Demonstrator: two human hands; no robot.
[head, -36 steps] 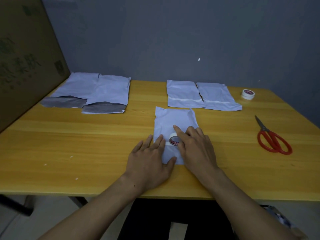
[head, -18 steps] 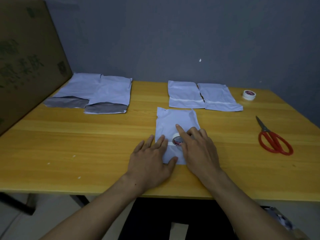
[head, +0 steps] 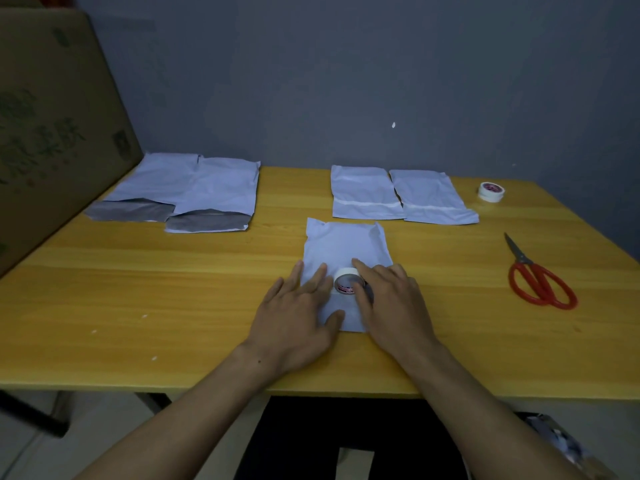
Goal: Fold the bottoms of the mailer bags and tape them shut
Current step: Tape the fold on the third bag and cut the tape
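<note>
White mailer bag [head: 346,242] lies flat on the yellow wooden surface [head: 173,289], its near end under both hands. The left hand [head: 298,317] has its grip spread, fingers pressing flat on the bag. The right hand [head: 393,306] has its grip pinching a tape roll [head: 345,279] on the bag, between thumb and forefinger.

white mailer bag [head: 341,245] flat, tape roll [head: 347,280] atop.

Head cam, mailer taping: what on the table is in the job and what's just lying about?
In the job: centre mailer bag under the left hand; tape roll in the right hand; two open bags at left; two taped bags behind; scissors, likely for cutting tape.
Lying about: spare tape roll; cardboard box.
</note>
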